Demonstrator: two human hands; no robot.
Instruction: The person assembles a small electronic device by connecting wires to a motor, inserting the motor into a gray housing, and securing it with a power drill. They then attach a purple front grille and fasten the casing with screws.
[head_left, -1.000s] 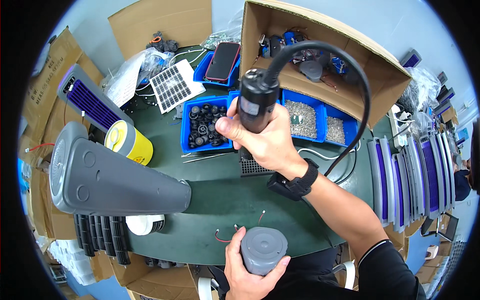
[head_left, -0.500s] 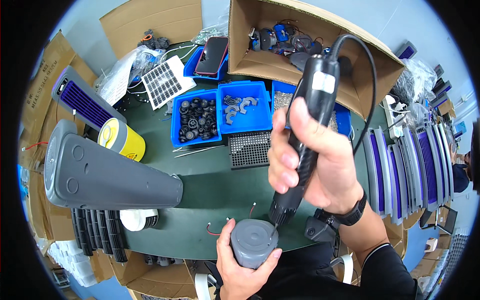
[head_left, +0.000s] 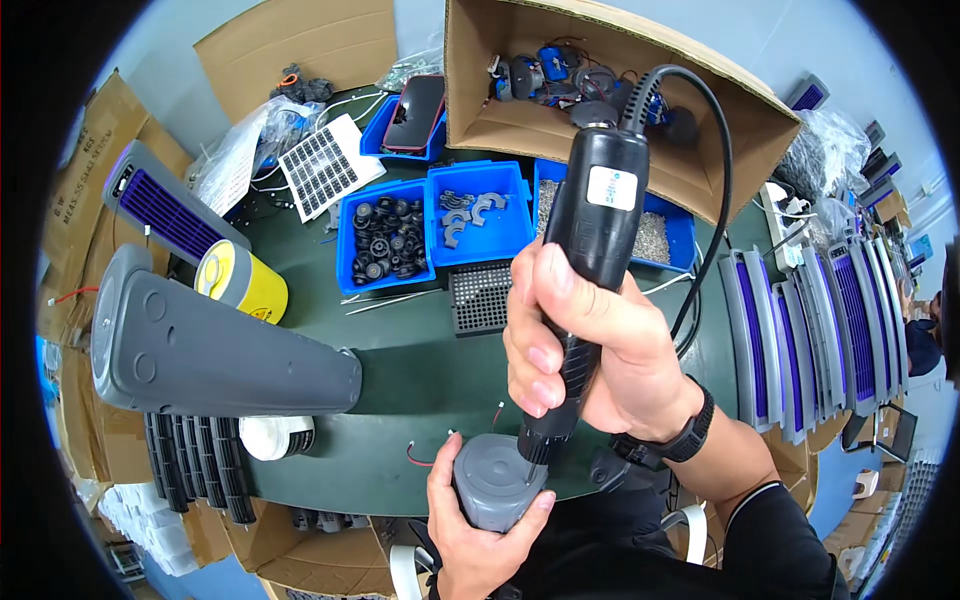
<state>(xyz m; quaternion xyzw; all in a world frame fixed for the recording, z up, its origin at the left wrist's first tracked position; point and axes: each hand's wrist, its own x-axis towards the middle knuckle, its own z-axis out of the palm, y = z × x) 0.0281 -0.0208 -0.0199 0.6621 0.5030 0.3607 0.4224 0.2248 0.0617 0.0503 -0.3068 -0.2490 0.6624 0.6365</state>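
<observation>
My left hand [head_left: 478, 548] is closed around a grey plastic housing [head_left: 494, 476] with a rounded top, at the table's near edge. In my right hand [head_left: 625, 345] is a black corded electric screwdriver [head_left: 598, 215], held tilted with its lower end down. Its bit meets the right rim of the housing's top; any screw there is too small to make out. Thin red wires with a white connector [head_left: 419, 457] lie just beyond my left fingers. A black watch [head_left: 680, 430] is on my right wrist.
A tall grey casing [head_left: 235, 345] lies at left beside a yellow canister [head_left: 262, 290]. Blue bins [head_left: 480, 240] of small parts stand ahead, before a cardboard box [head_left: 640, 40] of motor units. The screwdriver's cord [head_left: 728, 170] loops at right, near stacked purple-grey grilles [head_left: 800, 340].
The screwdriver and my right hand have moved a little left, with the tool tipped more upright. My left hand still grips the housing, which looks slightly tilted.
</observation>
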